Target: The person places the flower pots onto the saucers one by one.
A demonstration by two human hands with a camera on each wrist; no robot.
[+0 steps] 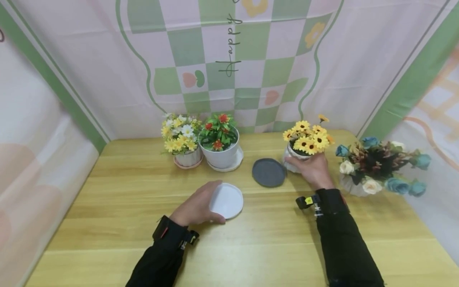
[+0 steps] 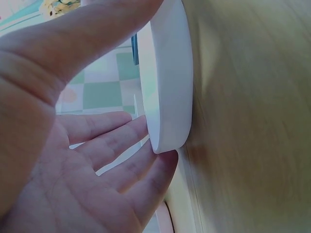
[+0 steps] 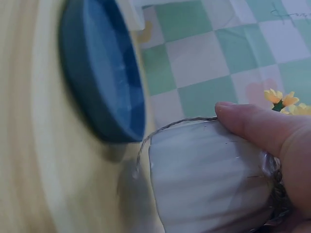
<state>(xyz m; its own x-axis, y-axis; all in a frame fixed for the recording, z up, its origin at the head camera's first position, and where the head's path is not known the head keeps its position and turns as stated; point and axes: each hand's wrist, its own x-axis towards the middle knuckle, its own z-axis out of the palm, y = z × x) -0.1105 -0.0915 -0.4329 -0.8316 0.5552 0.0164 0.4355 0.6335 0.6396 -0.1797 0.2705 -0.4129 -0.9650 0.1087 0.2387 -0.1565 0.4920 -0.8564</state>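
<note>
My left hand (image 1: 199,205) holds a white saucer (image 1: 226,201) across its rim, thumb on the near side and fingers on the far side. In the left wrist view the saucer (image 2: 172,77) sits low at the wood surface. With my right hand (image 1: 315,171) I grip a ribbed white flowerpot (image 3: 209,174) of yellow flowers (image 1: 310,139), thumb along its upper rim. Twine hangs from that pot. Just left of it lies a dark grey saucer (image 1: 269,172), which looks blue with a raised rim in the right wrist view.
At the back left, a pot of yellow and white daisies (image 1: 181,135) stands on a pink-rimmed saucer (image 1: 188,165). Beside it, a white pot (image 1: 220,155) with red flowers stands on a white saucer (image 1: 236,161). A pot of blue and cream roses (image 1: 380,167) stands right. A patterned cloth (image 1: 215,48) hangs behind.
</note>
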